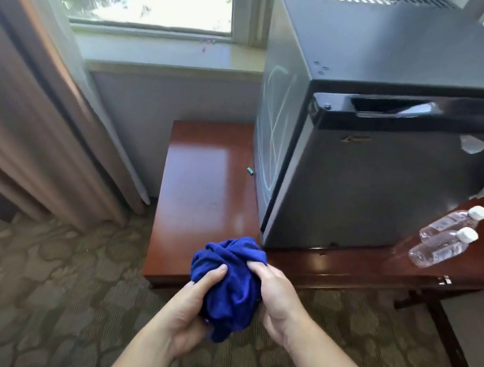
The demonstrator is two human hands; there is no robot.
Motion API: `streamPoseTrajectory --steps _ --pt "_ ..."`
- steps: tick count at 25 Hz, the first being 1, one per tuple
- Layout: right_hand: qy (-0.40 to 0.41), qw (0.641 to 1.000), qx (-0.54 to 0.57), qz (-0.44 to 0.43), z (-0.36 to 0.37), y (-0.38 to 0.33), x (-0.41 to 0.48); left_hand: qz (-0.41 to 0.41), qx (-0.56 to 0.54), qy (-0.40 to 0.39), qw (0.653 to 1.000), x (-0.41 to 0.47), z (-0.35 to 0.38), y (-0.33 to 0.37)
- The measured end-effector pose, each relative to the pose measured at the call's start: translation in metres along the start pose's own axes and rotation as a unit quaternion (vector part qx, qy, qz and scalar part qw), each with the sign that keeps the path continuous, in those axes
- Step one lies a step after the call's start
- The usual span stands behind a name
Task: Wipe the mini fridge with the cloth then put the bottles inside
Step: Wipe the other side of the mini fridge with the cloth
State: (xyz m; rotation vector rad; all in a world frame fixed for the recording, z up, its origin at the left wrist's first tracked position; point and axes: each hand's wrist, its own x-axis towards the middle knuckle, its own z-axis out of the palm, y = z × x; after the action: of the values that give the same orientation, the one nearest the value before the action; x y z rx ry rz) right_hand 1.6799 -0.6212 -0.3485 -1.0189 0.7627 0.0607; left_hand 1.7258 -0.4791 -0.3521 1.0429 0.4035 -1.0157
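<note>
A black mini fridge (pixel 379 180) stands on a reddish wooden table (pixel 202 183), its door closed. Light scribble marks show on its left side panel. Two clear water bottles (pixel 446 236) with white caps lie side by side on the table to the right of the fridge. A bunched-up blue cloth (pixel 230 284) is held in front of the table's near edge by both hands. My left hand (pixel 190 312) grips it from below left, and my right hand (pixel 275 301) grips it from the right.
A small teal object (pixel 250 171) lies on the table beside the fridge's left side. A window with a sill (pixel 167 49) is behind, curtains (pixel 25 89) hang at the left, and patterned carpet (pixel 33 292) covers the floor. A dark desk edge (pixel 461 358) runs at lower right.
</note>
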Motion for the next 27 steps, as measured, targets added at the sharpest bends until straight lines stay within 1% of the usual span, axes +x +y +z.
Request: streamPoseTrajectory --steps 2,3,7,9,11,13,16,19,22,24,26,27 --pt "-0.014 1.0 -0.002 0.015 0.008 -0.001 0.004 0.012 -0.026 0.005 1.0 0.006 -0.004 0.005" --pt "-0.013 1.0 -0.025 0.015 0.008 -0.001 0.008 0.022 -0.026 0.012 0.999 0.012 -0.005 0.006" --pt "0.027 0.983 -0.177 -0.029 0.0 -0.011 0.034 0.069 -0.001 0.038 0.997 0.045 0.0 0.016" --pt "0.044 0.977 -0.203 -0.037 -0.008 -0.023 0.048 0.085 0.007 0.048 0.995 0.065 0.006 0.028" --pt "0.084 0.974 -0.209 -0.02 -0.016 -0.035 0.062 0.09 0.013 0.073 0.993 0.085 0.013 0.044" --pt "0.113 0.967 -0.227 0.019 -0.023 -0.037 0.077 0.103 0.028 0.106 0.989 0.111 0.019 0.063" --pt "0.09 0.954 -0.278 0.074 -0.029 -0.034 0.093 0.117 0.06 0.139 0.982 0.151 0.03 0.08" --pt "0.099 0.949 -0.287 0.088 -0.028 -0.035 0.096 0.106 0.08 0.164 0.977 0.176 0.043 0.086" --pt "0.116 0.945 -0.284 0.111 -0.026 -0.042 0.095 0.086 0.084 0.127 0.985 0.202 0.052 0.088" --pt "0.162 0.937 -0.287 0.119 -0.022 -0.046 0.092 0.059 0.103 0.073 0.99 0.216 0.059 0.09" --pt "0.219 0.936 -0.255 0.104 -0.008 -0.05 0.083 0.029 0.117 0.032 0.992 0.22 0.063 0.095" --pt "0.234 0.938 -0.237 0.094 0.002 -0.053 0.077 0.018 0.12 0.016 0.992 0.22 0.065 0.099"
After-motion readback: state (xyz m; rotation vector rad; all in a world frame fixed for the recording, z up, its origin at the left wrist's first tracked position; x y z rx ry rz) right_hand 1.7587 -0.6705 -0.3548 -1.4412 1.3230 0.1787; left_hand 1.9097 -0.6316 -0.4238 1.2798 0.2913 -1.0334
